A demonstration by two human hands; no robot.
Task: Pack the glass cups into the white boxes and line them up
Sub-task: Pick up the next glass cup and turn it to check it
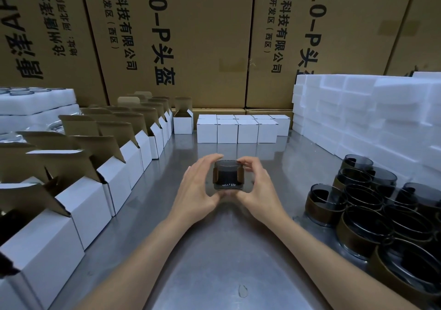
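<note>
At 9 o'clock a long row of open white cardboard boxes (112, 178) with brown flaps up stands on the shiny grey metal table (214, 250). In the middle, the left hand (198, 185) and the right hand (259, 188) curl their fingers around a dark smoky glass cup with a brown paper band (228, 175), one on each side. Closed white boxes (238, 129) line up at 12 o'clock, white foam blocks (370, 114) pile at 2 o'clock, and more dark banded glass cups (372, 204) crowd at 4 o'clock.

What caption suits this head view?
Both hands hold a dark glass cup between open white boxes and waiting cups.
</note>
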